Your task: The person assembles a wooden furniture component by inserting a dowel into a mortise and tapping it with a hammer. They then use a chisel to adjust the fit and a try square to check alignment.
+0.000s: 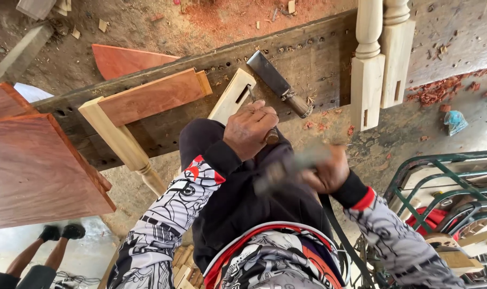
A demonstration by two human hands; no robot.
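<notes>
Two hands: both work over a pale wooden block (231,97) that lies on a dark plank bench (307,59).
Left hand (250,129): clenched around the handle of a chisel (271,136), whose thin blade points down onto the pale block.
Right hand (329,172): wrapped tightly around a mallet (286,168), which is blurred, its head just beside the chisel handle.
Pale wooden block: lies aslant on the bench, with a long slot cut into its upper face.
Spare chisel (280,84): broad, dark blade, lying on the bench just right of the block, untouched.
Turned legs (367,64): two pale posts stand at the bench's right end, each with a cut slot.
Reddish panel (152,95): joined to another pale turned leg (123,142) at the left.
Ground: red wood shavings (441,88) lie scattered at the right.
</notes>
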